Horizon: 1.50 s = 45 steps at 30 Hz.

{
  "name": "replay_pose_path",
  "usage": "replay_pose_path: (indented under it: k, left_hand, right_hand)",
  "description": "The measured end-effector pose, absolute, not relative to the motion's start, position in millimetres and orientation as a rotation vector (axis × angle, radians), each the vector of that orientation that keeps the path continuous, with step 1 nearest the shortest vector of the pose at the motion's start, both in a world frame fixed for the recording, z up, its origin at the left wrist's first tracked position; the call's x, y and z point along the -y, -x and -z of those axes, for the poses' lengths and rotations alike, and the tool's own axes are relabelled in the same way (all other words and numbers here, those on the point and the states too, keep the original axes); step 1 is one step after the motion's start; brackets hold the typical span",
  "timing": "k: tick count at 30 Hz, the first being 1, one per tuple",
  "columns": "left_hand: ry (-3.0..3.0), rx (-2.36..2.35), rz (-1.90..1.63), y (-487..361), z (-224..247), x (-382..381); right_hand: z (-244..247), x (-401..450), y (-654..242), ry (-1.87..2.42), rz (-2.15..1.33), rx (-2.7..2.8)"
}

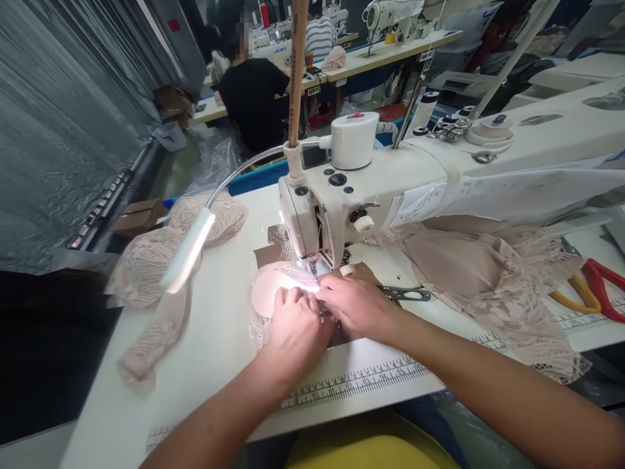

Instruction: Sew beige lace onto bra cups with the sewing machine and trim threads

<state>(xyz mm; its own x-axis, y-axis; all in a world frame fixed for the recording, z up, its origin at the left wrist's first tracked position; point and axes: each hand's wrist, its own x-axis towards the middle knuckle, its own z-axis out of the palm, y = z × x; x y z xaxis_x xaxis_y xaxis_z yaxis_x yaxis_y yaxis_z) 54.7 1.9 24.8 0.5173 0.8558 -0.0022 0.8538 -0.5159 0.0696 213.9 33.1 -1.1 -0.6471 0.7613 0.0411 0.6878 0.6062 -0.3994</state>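
Note:
A pale pink bra cup with a lace edge (267,293) lies under the needle area of a white sewing machine (312,221), lit brightly by a lamp. My left hand (297,326) rests on the cup's near side, its fingers curled and gripping the fabric. Close to the presser foot, my right hand (359,306) pinches the cup's edge between thumb and fingers. The two hands nearly meet, and they hide the part of the fabric between them. Thread snips (407,294) lie just beyond my right hand.
Beige lace pieces (141,270) sit at the table's left, and more lace fabric (459,260) is heaped at right beside red-handled scissors (603,286). A flexible-neck lamp (190,251) arches over the left side. Printed rulers (361,384) run along the front edge. A person (254,98) sits beyond.

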Motion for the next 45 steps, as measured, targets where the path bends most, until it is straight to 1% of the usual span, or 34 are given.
replay_pose_path:
  k: [1, 4, 6, 8, 10, 12, 15, 18, 25, 32, 40, 45]
  left_hand:
    - [-2.591, -1.402, -0.043, -47, -33, -2]
    - [-2.177, -0.844, 0.034, -19, -55, -9]
    - [-1.956, -0.720, -0.007, -4, -61, -17]
    - [-1.956, -0.836, -0.213, 2, -55, -25]
    - [-2.132, -0.966, -0.443, 1, -40, -32]
    - [-2.378, -0.996, -0.557, -4, -19, -37]
    - [-2.679, -1.042, -0.561, -8, 9, -40]
    - [-2.836, -1.099, -0.539, -10, 20, -40]
    - [-2.832, -1.126, -0.475, -15, 16, -52]
    - [-2.772, -1.106, -0.426, -15, 12, -65]
    - [-2.749, -0.979, -0.493, -7, 15, -73]
    - [-2.753, -1.010, -0.486, -5, 16, -76]
  right_hand:
    - [3, -33, -213, 1.202, -0.471, 2.657]
    - [6, -32, -213, 1.211, -0.379, 2.710]
    - [6, -31, -214, 1.224, -0.330, 2.724]
    - [8, -31, -214, 1.224, -0.258, 2.727]
    - [10, -30, -214, 1.229, -0.177, 2.714]
    - [12, -30, -213, 1.247, -0.119, 2.693]
    - [12, -32, -213, 1.280, -0.083, 2.679]
    - [9, -34, -212, 1.315, -0.075, 2.699]
    - [5, -40, -208, 1.421, -0.062, 2.633]
    - [-1, -42, -203, 1.556, -0.155, 2.594]
    - [4, -37, -201, 1.479, -0.079, 2.608]
    - [7, -38, -202, 1.421, -0.063, 2.590]
